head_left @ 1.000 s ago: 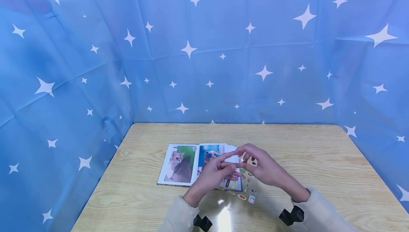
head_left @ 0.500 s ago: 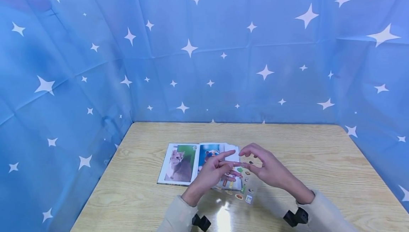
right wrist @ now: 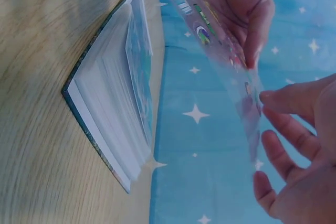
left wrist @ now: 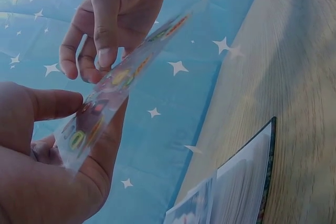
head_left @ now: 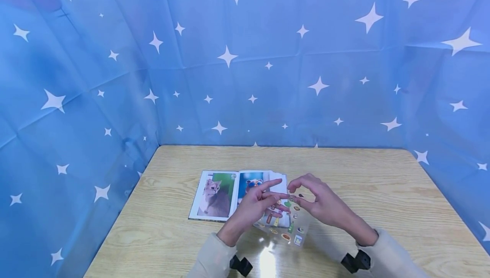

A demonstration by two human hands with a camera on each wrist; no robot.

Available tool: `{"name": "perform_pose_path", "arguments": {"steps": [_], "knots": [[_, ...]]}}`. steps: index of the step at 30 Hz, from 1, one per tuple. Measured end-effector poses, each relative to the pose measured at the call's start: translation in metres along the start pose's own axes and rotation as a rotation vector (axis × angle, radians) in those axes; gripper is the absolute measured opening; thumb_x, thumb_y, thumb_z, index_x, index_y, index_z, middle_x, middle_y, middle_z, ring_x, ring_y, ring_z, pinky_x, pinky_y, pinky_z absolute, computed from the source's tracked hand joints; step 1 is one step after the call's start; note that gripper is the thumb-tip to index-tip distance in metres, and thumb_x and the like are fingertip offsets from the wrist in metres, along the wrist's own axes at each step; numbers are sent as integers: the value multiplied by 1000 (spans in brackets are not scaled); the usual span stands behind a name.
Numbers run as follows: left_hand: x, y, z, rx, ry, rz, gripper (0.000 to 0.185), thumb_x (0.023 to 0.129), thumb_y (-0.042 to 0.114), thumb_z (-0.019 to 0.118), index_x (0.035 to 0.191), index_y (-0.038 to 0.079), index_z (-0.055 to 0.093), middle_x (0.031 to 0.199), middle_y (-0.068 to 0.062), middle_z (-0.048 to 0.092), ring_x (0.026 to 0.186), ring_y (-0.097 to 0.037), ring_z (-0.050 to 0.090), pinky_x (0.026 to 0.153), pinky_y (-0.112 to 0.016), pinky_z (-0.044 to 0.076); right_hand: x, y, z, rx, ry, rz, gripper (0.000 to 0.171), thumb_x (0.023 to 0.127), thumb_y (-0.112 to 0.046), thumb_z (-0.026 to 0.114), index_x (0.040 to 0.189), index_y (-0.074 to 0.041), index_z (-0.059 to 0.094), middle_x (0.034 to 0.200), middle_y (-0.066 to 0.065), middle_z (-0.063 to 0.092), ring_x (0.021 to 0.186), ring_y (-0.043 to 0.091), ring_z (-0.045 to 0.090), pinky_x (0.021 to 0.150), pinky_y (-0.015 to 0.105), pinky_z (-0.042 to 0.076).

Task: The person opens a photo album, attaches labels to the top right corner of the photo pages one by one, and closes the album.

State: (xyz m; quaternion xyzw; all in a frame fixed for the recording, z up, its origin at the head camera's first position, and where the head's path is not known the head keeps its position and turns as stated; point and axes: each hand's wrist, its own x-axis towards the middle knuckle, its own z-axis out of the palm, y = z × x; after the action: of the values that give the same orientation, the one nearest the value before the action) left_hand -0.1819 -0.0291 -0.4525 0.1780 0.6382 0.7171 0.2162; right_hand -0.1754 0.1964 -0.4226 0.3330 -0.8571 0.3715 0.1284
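Note:
A clear sticker sheet, dotted with small food and bottle stickers, is held in the air over the photo album. My left hand grips the sheet, thumb on the printed face and other fingers behind, as the left wrist view shows. Its index finger points out straight. At the sheet's right side, my right hand has thumb and index fingertips almost together, pinching at the edge. In the right wrist view the sheet slants down to those fingertips, the other fingers of the right hand loosely curled.
The album lies spread on a wooden table, a cat photo on its left page. Its thick page stack shows in the right wrist view. A blue star-printed curtain stands behind and beside the table.
The right hand has drawn slightly right, away from the left fingers, and its index finger has come down towards the thumb. The sticker sheet has shifted a little left and down.

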Motion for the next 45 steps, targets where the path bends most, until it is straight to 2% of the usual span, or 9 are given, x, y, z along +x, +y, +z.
{"name": "perform_pose_path", "arguments": {"steps": [7,14,18,22,25,28,37,41,45], "knots": [[0,2,0,22,8,-3,45,103,14,53,145,28,48,121,-7,71,94,-25,73,77,-36,60,-1,1,2,-17,1,2,37,79,2,79,107,-20,67,102,-14,65,100,9,59,83,37,52],[0,2,1,52,9,2,46,102,14,54,147,18,48,118,-8,72,90,-22,73,80,-44,60,-1,1,2,3,-6,-5,41,78,3,79,109,-19,67,100,-12,67,97,8,60,81,35,52],[0,1,1,64,-4,3,45,102,13,53,146,21,49,118,-7,72,90,-21,74,82,-47,59,-2,1,3,11,-7,-19,41,78,2,79,108,-21,66,99,-11,67,94,7,60,80,34,51],[0,0,1,69,-15,1,44,102,13,52,145,21,49,118,-6,72,91,-24,74,83,-52,57,-4,2,5,20,4,-38,36,78,1,80,106,-18,67,96,-13,66,91,11,61,79,33,50],[0,0,1,75,-19,7,44,102,12,52,146,19,49,118,-7,72,92,-26,73,82,-49,58,-5,3,6,21,17,-50,34,78,1,80,104,-17,68,94,-14,66,89,13,61,78,32,49],[-1,0,2,77,-16,9,44,102,11,53,144,22,50,118,-7,72,91,-24,74,81,-46,59,-6,4,7,14,29,-56,33,78,0,81,103,-18,68,93,-15,65,88,13,60,79,33,48],[-2,3,4,67,8,-5,40,101,12,55,139,23,55,117,-8,72,89,-18,72,82,-49,58,-8,5,6,0,44,-36,40,77,-2,83,102,-28,66,93,-17,66,88,5,60,81,33,46],[-1,3,5,64,6,-15,40,101,15,56,139,27,55,118,-7,72,90,-20,73,80,-43,59,-8,6,5,2,51,-45,40,76,-1,83,102,-27,67,93,-16,66,88,5,60,81,33,45],[0,3,6,56,6,-17,39,101,18,56,139,28,55,117,-6,72,92,-27,73,76,-35,60,-8,7,5,-8,64,-61,36,74,0,83,100,-20,69,91,-16,67,85,6,61,80,33,45]]}}
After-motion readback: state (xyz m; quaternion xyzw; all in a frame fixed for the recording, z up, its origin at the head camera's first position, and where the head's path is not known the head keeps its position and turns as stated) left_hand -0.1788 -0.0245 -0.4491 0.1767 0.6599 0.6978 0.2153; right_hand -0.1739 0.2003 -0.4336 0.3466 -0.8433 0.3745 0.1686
